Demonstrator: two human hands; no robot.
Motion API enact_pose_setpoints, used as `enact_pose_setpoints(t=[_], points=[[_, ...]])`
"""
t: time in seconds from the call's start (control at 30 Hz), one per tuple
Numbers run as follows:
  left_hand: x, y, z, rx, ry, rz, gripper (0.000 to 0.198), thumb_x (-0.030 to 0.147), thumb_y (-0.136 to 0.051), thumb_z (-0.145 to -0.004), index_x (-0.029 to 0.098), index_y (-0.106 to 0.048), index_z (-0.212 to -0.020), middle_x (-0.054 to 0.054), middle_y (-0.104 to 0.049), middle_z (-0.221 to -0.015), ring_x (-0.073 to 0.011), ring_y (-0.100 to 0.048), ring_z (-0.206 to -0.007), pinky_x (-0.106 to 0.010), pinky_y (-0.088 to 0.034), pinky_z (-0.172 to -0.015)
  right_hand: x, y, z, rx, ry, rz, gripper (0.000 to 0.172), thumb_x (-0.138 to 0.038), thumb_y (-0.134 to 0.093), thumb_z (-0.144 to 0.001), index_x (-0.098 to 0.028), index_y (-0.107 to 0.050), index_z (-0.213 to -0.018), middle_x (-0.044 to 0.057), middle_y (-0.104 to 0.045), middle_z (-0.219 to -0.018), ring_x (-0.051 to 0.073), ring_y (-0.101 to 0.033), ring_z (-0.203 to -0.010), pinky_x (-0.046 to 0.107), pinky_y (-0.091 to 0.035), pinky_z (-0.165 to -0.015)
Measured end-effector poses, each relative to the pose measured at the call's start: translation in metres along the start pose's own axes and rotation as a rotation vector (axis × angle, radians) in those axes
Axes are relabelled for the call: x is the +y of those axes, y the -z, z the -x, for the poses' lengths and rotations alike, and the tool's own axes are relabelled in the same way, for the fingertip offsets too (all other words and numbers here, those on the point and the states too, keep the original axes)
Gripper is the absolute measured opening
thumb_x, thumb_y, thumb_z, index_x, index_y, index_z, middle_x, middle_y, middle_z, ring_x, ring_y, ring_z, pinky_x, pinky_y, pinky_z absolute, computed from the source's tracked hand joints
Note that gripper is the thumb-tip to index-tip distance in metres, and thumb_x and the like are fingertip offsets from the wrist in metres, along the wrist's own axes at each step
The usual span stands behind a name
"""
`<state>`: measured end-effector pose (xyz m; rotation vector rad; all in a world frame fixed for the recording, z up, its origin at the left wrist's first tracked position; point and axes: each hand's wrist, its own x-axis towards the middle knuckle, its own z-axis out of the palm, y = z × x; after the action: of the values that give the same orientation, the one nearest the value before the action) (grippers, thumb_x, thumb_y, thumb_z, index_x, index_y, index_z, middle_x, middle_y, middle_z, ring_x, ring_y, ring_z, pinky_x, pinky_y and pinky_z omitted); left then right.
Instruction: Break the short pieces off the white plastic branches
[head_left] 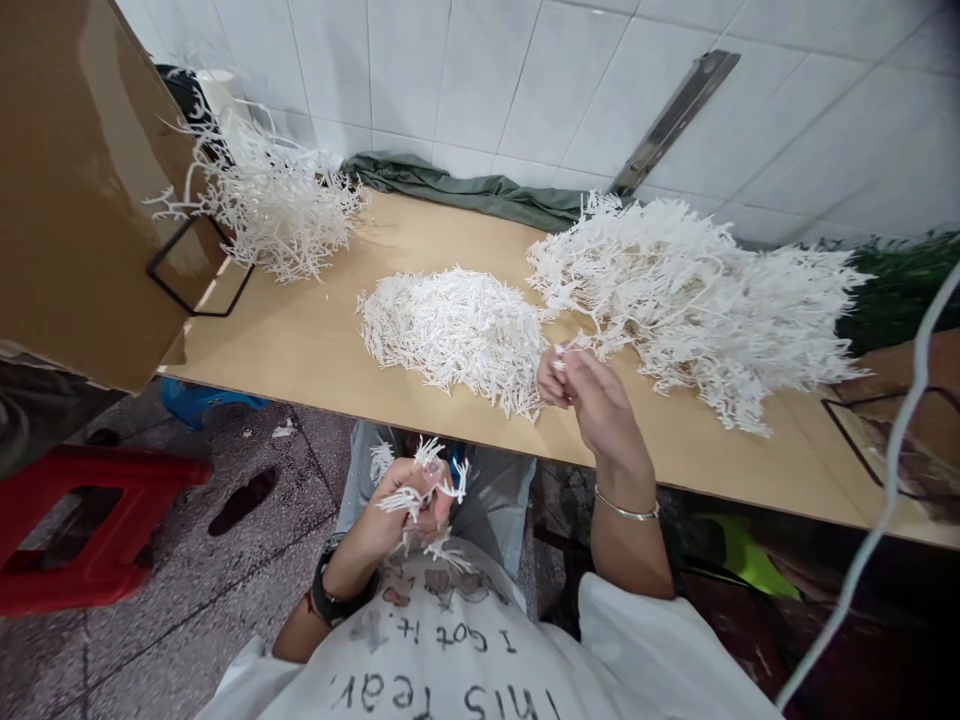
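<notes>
In front of my shirt, my left hand [405,505] is closed around a white branched plastic sprig [405,500], its feathery tips sticking out between the fingers on several sides. My right hand [596,395] is raised over the front part of the table, thumb and fingers pinched on a small white piece [559,352]. Just left of it lies a low heap of short white sprigs [457,335]. Behind and to the right spreads a larger pile of long white branched stems [697,300], close to my right fingertips.
More white stems [277,205] stand at the table's left end beside a cardboard box [82,180]. A green cloth [472,195] lies along the tiled wall. A red stool [90,520] is on the floor at left; a white cable [892,490] hangs at right.
</notes>
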<state>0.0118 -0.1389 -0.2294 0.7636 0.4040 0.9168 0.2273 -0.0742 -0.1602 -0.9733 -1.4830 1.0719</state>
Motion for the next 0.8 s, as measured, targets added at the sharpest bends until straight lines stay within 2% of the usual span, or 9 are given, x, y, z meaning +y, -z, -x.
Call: enact_pose_setpoints(t=[0.07,0.17,0.27,0.4,0.43,0.5,0.57,0.63,0.8], points=[[0.001,-0.003,-0.003,0.052,-0.033,-0.021,0.044,0.051,-0.055,-0.085,0.013,-0.056,-0.062,0.010,-0.024,-0.037,-0.0026,-0.019,-0.030,-0.015,-0.025,-0.033,0.004,-0.001,-0.014,-0.020,-0.029,0.176,0.036,-0.048,-0.042,-0.094,-0.022,-0.035,-0.070,-0.004,-0.034,-0.063,0.009,-0.033,-0.052,0.025,-0.029,-0.051],[0.002,-0.003,-0.004,0.110,-0.091,-0.070,0.040,0.049,-0.053,-0.087,0.013,-0.064,-0.072,0.010,-0.025,-0.039,-0.0028,-0.019,-0.032,-0.015,-0.025,-0.035,0.017,0.005,-0.040,0.087,0.076,0.613,0.037,-0.044,-0.041,-0.094,-0.021,-0.032,-0.066,-0.004,-0.031,-0.057,0.010,-0.031,-0.051,0.027,-0.026,-0.052],[0.004,0.000,-0.003,0.135,-0.121,-0.153,0.041,0.048,-0.053,-0.088,0.012,-0.067,-0.074,0.010,-0.026,-0.041,-0.0032,-0.021,-0.034,-0.016,-0.025,-0.037,0.035,0.010,-0.065,0.181,0.053,1.049,0.033,-0.037,-0.049,-0.090,-0.020,-0.037,-0.063,-0.002,-0.038,-0.057,0.012,-0.036,-0.054,0.029,-0.026,-0.055],[0.005,0.003,-0.001,0.208,-0.136,-0.290,0.044,0.049,-0.051,-0.089,0.012,-0.069,-0.073,0.008,-0.029,-0.041,-0.0044,-0.026,-0.036,-0.018,-0.025,-0.039,0.040,-0.002,-0.064,0.356,0.199,1.047,0.023,-0.037,-0.058,-0.084,-0.016,-0.050,-0.093,0.008,-0.054,-0.090,0.018,-0.050,-0.074,0.032,-0.038,-0.067],[0.005,0.003,-0.002,0.235,-0.139,-0.324,0.045,0.049,-0.050,-0.089,0.012,-0.068,-0.072,0.007,-0.030,-0.041,-0.0048,-0.027,-0.036,-0.018,-0.025,-0.040,0.036,-0.010,-0.055,0.317,0.254,0.933,0.024,-0.038,-0.055,-0.086,-0.016,-0.050,-0.096,0.008,-0.054,-0.092,0.018,-0.051,-0.076,0.032,-0.039,-0.069],[0.005,0.004,-0.003,0.290,-0.154,-0.394,0.047,0.050,-0.049,-0.090,0.012,-0.067,-0.069,0.007,-0.032,-0.040,-0.0051,-0.028,-0.037,-0.019,-0.024,-0.041,0.023,-0.026,-0.031,0.031,0.265,0.642,0.024,-0.041,-0.045,-0.093,-0.018,-0.052,-0.089,0.004,-0.055,-0.079,0.014,-0.051,-0.068,0.029,-0.040,-0.065],[0.005,0.004,-0.003,0.335,-0.186,-0.458,0.051,0.051,-0.049,-0.089,0.012,-0.061,-0.059,0.006,-0.033,-0.041,-0.0052,-0.029,-0.038,-0.019,-0.025,-0.042,0.010,-0.042,-0.007,-0.396,0.134,0.415,0.032,-0.045,-0.042,-0.094,-0.019,-0.053,-0.079,0.000,-0.053,-0.066,0.011,-0.049,-0.060,0.025,-0.038,-0.056],[0.007,0.004,-0.004,0.356,-0.207,-0.507,0.053,0.052,-0.049,-0.089,0.013,-0.055,-0.054,0.005,-0.035,-0.041,-0.0053,-0.030,-0.039,-0.020,-0.025,-0.043,0.003,-0.053,0.010,-0.653,-0.027,0.301,0.034,-0.046,-0.045,-0.093,-0.018,-0.054,-0.076,-0.001,-0.055,-0.064,0.010,-0.049,-0.058,0.023,-0.036,-0.053],[0.014,-0.004,0.001,0.157,-0.035,-0.550,0.058,0.058,-0.046,-0.087,0.012,-0.057,-0.054,0.003,-0.040,-0.041,-0.0062,-0.032,-0.039,-0.021,-0.022,-0.042,0.004,-0.051,0.021,-0.721,-0.236,-0.022,0.037,-0.045,-0.049,-0.091,-0.017,-0.051,-0.068,-0.002,-0.052,-0.059,0.007,-0.044,-0.050,0.021,-0.032,-0.048]])
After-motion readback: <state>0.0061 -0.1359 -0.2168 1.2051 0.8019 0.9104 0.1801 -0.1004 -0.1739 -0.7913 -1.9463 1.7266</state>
